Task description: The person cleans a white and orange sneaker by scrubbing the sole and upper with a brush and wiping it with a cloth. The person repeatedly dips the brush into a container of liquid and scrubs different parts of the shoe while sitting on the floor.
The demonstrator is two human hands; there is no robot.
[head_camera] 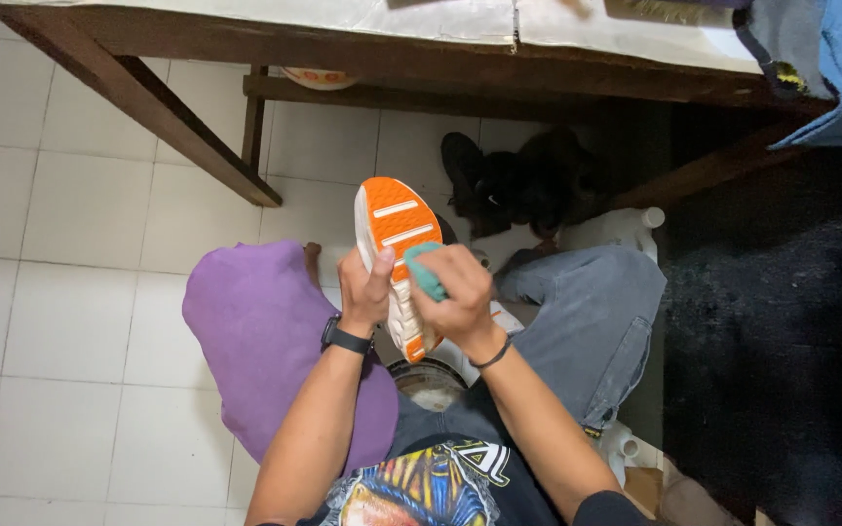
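Observation:
A sneaker (397, 229) with an orange and white sole is turned sole-up in front of me. My left hand (364, 290) grips its left edge, thumb on the sole. My right hand (458, 292) is closed on a small teal cloth (424, 270) and presses it against the sole's right side near the middle. A black watch sits on my left wrist and a dark band on my right wrist.
A purple cloth (265, 341) covers my left knee. My right leg in grey jeans (596, 321) extends right. A wooden table (363, 54) stands ahead, dark shoes (514, 180) beneath it. A white plastic jug (626, 229) and a round container (431, 385) sit on the tiled floor.

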